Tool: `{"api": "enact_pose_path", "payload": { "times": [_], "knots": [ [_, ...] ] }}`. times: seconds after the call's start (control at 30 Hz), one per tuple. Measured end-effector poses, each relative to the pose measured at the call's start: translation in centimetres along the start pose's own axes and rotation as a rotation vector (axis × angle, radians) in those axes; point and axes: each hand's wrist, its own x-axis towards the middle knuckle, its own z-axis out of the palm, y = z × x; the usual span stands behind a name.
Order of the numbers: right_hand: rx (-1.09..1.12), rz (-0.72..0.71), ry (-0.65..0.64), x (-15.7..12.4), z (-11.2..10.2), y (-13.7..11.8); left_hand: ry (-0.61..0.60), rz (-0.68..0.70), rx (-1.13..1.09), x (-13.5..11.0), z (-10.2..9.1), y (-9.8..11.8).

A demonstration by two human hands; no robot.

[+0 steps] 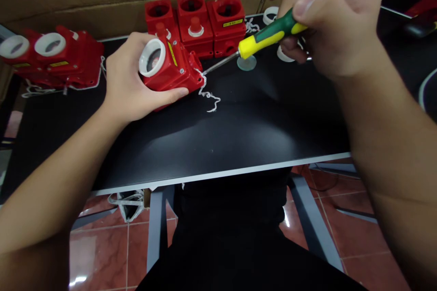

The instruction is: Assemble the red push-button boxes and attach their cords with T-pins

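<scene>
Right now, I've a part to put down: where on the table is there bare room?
The table has bare room between the cord and the near edge, and from there rightward to the right forearm. Crowded: along the cardboard, where red boxes stand.

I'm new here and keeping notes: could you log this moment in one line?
left hand: gripping red housing | right hand: holding screwdriver, tip by white strand | behind: three more red housings

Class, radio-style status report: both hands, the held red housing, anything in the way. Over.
Left hand gripping red housing. Right hand holding screwdriver, tip at housing's edge. White cord beside tip, possibly in the way.
</scene>
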Motion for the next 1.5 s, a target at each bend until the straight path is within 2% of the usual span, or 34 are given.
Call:
{"api": "enact_pose_path", "payload": {
  "times": [0.2,0.3,0.47,0.6,0.8,1.03,1.23,1.4,1.5],
  "knots": [
    [-0.106,0.089,0.026,-0.4,0.3,-0.9,-0.005,0.021,-0.027,0.1,0.2,-0.4],
    [-0.079,0.143,0.024,-0.2,0.1,-0.9,-0.013,0.012,-0.025,0.1,0.2,-0.4],
    [0.04,0.037,0.017,0.2,0.2,0.5,-0.021,0.002,-0.008,0.2,0.1,-0.4],
    [0.023,0.013,0.059,0.1,0.7,0.7,-0.016,-0.003,-0.01,0.2,0.2,-0.3],
    [-0.09,0.062,0.032,-0.2,0.3,-0.7,-0.01,0.01,-0.002,0.0,0.2,-0.5],
    [-0.032,0.174,0.064,0.0,0.4,-0.7,-0.01,0.001,-0.007,0.2,0.2,-0.3],
    [0.029,0.006,0.027,0.1,0.5,0.8,-0.012,-0.001,-0.017,0.2,0.2,-0.4],
    [-0.023,0.007,0.112,-0.2,0.8,0.2,-0.011,0.04,-0.027,0.1,0.2,-0.9],
    [-0.097,0.083,0.106,-0.6,1.0,-1.1,0.0,0.081,0.006,0.0,0.3,-1.2]
  ]
}}
